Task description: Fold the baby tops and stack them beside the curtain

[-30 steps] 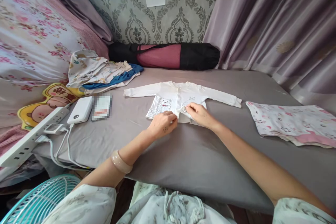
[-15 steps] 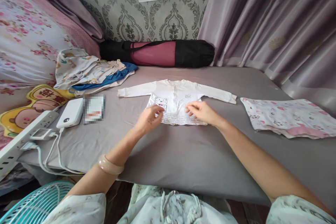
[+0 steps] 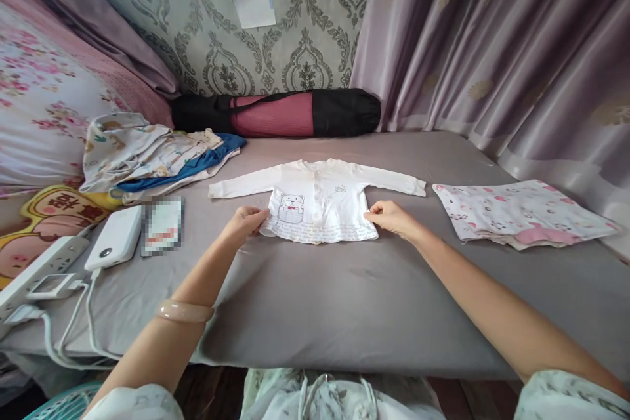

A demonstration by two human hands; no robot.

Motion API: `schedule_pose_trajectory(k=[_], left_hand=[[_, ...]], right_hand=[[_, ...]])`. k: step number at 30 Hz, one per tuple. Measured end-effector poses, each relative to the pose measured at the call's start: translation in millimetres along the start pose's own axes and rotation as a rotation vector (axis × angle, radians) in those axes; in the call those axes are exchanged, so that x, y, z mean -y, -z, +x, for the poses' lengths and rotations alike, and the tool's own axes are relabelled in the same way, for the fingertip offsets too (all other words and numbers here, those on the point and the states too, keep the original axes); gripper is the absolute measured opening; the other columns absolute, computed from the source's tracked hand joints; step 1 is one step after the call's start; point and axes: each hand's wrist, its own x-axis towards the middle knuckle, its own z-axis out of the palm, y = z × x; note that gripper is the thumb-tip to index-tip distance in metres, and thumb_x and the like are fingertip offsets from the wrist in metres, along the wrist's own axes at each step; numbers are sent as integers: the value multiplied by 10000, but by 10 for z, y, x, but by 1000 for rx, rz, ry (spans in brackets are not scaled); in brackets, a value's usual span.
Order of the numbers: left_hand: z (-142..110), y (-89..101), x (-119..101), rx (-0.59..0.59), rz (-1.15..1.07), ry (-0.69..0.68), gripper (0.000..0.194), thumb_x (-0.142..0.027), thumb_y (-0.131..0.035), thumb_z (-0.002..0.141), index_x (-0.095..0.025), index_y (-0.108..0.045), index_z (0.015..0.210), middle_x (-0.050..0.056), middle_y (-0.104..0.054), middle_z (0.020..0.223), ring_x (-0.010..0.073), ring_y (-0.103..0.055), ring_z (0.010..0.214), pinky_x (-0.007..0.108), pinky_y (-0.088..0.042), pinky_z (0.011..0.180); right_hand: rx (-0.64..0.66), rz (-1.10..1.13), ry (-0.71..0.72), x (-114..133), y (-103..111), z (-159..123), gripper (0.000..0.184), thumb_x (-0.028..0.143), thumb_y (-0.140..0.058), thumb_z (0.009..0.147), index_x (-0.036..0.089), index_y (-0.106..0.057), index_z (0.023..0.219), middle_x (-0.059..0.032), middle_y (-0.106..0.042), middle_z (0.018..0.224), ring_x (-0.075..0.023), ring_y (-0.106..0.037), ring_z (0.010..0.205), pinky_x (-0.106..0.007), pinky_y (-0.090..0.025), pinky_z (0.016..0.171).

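A small white long-sleeved baby shirt [image 3: 322, 200] lies face up and spread flat on the grey sheet, its sleeves stretched out to both sides. A bear drawing is printed on its left front, with lines of lettering along the hem. My left hand [image 3: 247, 223] pinches the shirt's left side edge near the hem. On the opposite side edge, my right hand [image 3: 388, 218] has its fingertips closed on the fabric. A pale bangle circles my left forearm.
Folded pink-and-white patterned cloth [image 3: 522, 213] lies to the right. Piled clothes [image 3: 152, 157], a white power bank [image 3: 114, 239], a blurred packet [image 3: 163, 226] and a power strip [image 3: 42, 269] with cables are on the left. A black-and-red rolled bag [image 3: 275, 113] lies along the wall.
My hands have moved apart from above the shirt's front to its two side edges and taken hold there. The shirt's lower part is spread wider, and the view has shifted slightly.
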Motion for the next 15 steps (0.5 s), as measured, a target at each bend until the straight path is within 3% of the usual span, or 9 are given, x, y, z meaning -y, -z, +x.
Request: schedule_pose_trajectory(k=[4, 8, 11, 15], left_hand=[[-33, 67, -55, 115, -170, 84, 392, -428, -759, 616, -187, -454, 573, -77, -387, 435, 44, -320, 376, 177, -189, 385], [-28, 126, -37, 210, -155, 84, 458, -489, -781, 594, -191, -435, 566, -76, -385, 421, 34, -301, 365, 170, -176, 370], [-9, 153, -14, 269, -111, 91, 452, -500, -796, 579, -189, -469, 579, -76, -373, 404, 37, -276, 354, 178, -154, 364], [3, 201, 18, 183, -49, 43, 394, -457, -815, 561, -180, -541, 627, -80, -366, 399, 53, -290, 356, 189, -164, 375]], right_hand=[[126, 302, -167, 34, 80, -39, 192, 282, -656, 819, 171, -555, 700, 35, -519, 487, -57, -403, 392, -172, -215, 350], [287, 500, -264, 26, 141, -30, 296, 302, -720, 804, 155, -519, 643, 40, -497, 537, -19, -369, 389, -140, -184, 312], [365, 506, -288, 15, 168, -12, 342, 315, -783, 747, 164, -495, 641, 68, -454, 525, -2, -307, 374, -130, -142, 311], [290, 376, -243, -25, 169, -13, 398, 333, -795, 714, 189, -445, 593, 93, -386, 451, -12, -268, 361, -154, -119, 338]])
